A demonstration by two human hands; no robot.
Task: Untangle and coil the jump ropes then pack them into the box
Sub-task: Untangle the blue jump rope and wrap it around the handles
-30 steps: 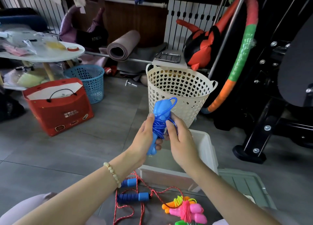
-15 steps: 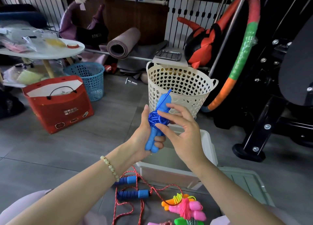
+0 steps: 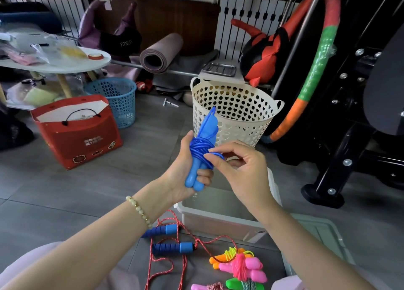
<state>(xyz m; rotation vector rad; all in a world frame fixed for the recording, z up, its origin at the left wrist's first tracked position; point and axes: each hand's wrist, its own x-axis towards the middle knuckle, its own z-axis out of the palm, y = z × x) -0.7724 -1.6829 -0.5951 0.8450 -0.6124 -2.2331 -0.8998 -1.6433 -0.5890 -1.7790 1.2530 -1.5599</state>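
1. Keep your left hand (image 3: 185, 171) clamped round the blue rope (image 3: 202, 152) handles, held above the box (image 3: 220, 222).
2. Your right hand (image 3: 242, 171) pinches the cord's loose end; tuck it snugly under the wraps.
3. Grey tiled floor: a red rope (image 3: 175, 254) lies loose, coiled ropes (image 3: 240, 265) beside it.
4. Behind, a cream basket (image 3: 236, 112) and gym clutter.
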